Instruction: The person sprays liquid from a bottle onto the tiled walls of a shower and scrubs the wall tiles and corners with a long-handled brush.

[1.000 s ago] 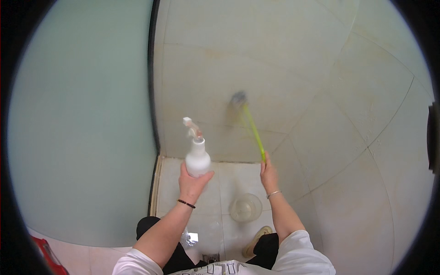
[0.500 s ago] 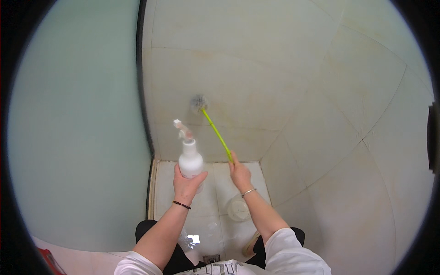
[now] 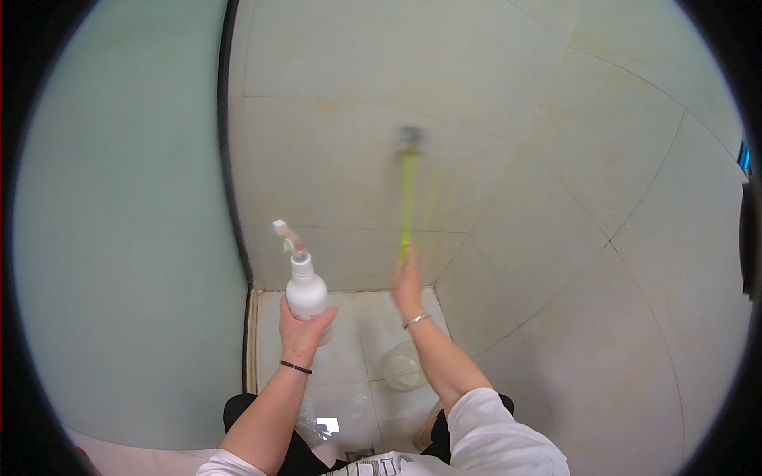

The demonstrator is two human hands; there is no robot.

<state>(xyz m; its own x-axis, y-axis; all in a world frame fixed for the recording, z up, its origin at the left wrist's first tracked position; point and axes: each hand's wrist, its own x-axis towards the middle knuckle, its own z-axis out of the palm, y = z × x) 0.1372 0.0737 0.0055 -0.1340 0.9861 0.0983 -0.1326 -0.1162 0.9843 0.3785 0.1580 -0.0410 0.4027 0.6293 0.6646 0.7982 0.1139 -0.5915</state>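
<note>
A white spray bottle (image 3: pixel 306 292) stands nearly upright in my left hand (image 3: pixel 302 332), its fingers and thumb wrapped round the body. The bottle's pale trigger head tilts toward the glass panel. My right hand (image 3: pixel 407 292) grips the end of a lime-green handle, which belongs to a scrubbing brush (image 3: pixel 408 186). The brush's grey head, smeared by motion, is up against or close to the tiled wall (image 3: pixel 333 182); whether it touches I cannot tell.
On the left runs a frosted glass panel (image 3: pixel 127 238) with a dark edge strip (image 3: pixel 225 143). A round whitish tub (image 3: pixel 405 369) rests on the tiled floor (image 3: pixel 341 357) beneath my right forearm. Another tiled wall (image 3: pixel 587 317) closes the right side. Crumpled clear plastic (image 3: pixel 309 420) lies near my feet.
The brush has swung right and upward across the wall, its handle now almost vertical. My left hand and the spray bottle have shifted slightly left and lower in the view, which itself moved a little.
</note>
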